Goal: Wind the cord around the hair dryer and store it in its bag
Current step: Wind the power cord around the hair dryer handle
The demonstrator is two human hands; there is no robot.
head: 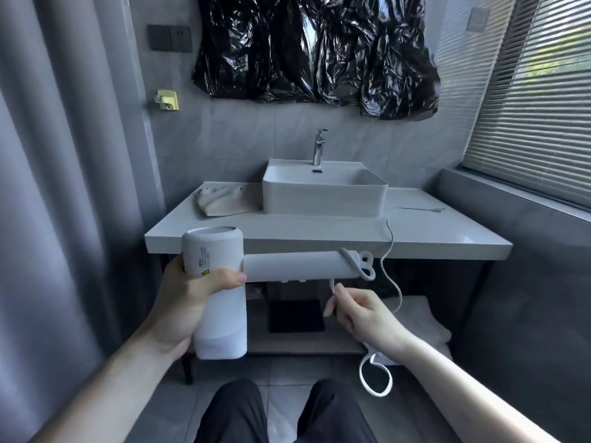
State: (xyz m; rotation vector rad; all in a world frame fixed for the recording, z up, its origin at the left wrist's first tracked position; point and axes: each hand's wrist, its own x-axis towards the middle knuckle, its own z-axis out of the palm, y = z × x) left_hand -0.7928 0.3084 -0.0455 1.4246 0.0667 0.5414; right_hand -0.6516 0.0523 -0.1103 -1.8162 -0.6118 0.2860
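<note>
Winding is barely begun: the white plastic hair dryer [220, 292] is gripped by the left hand [188, 302], its white cord [391, 282] pinched in the right hand [361, 314]; the beige cloth bag [220, 201] lies beyond on the worktop [415, 231].

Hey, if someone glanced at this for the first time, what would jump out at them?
Probably the white hair dryer held front and centre, its barrel gripped in the left hand, its handle pointing right. The right hand pinches the white cord just below the handle. Behind, crinkled black plastic sheeting hangs on the wall above the white sink.
</note>
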